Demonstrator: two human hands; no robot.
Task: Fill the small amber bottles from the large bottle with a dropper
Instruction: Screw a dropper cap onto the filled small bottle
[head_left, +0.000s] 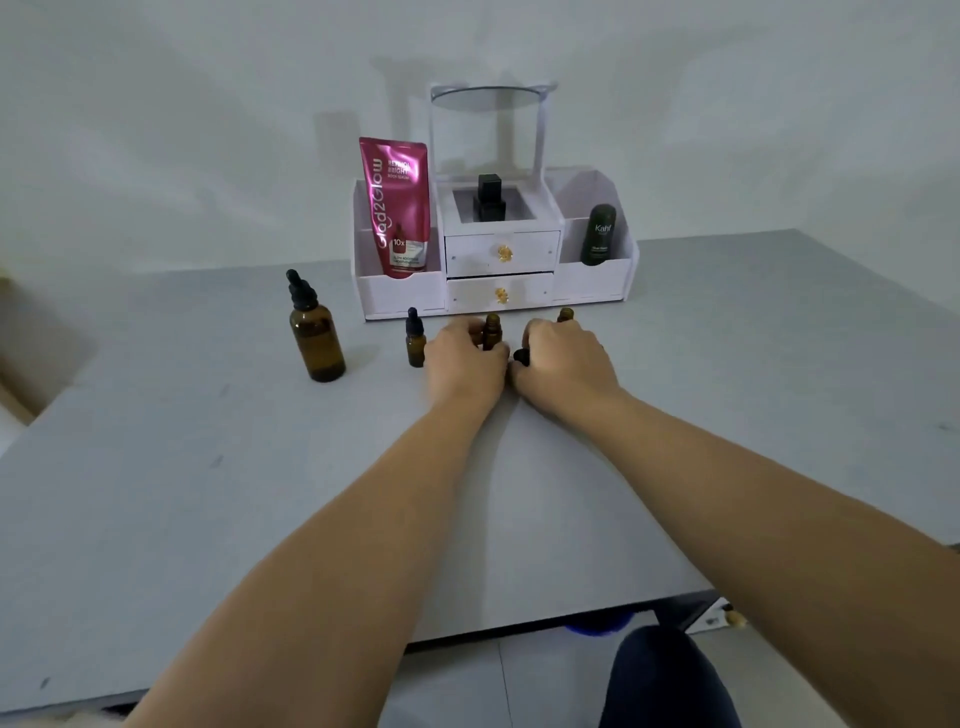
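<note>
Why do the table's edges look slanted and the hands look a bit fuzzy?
Head view: the wide-angle lens stretches the table outward toward the corners; the left hand and right hand are slightly soft, probably motion blur; light is dim and even, with faint shadows on the wall behind the white organizer.

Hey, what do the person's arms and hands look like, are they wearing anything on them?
The left forearm and right forearm are bare, with no sleeves in view. The left hand and right hand are ungloved; no watch, bracelet or ring shows.
</note>
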